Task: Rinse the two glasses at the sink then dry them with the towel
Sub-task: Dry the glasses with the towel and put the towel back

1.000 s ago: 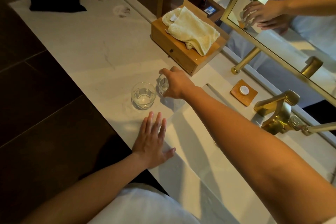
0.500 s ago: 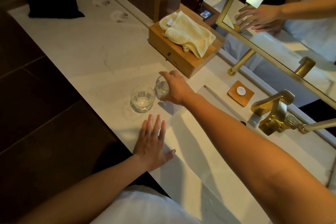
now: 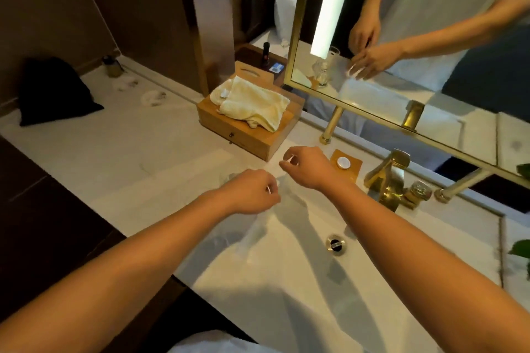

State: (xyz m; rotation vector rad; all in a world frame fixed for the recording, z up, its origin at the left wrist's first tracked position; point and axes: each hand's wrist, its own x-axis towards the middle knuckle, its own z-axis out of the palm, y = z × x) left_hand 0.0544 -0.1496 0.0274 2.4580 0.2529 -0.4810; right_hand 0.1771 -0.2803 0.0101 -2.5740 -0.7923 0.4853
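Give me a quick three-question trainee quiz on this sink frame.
1. True or false: the towel lies on the wooden box.
2. The drain sits: A on the box; B in the sink; C beside the towel.
3. Fill in: the faucet is ___ in colour.

Key: 1 true; 2 B; 3 gold.
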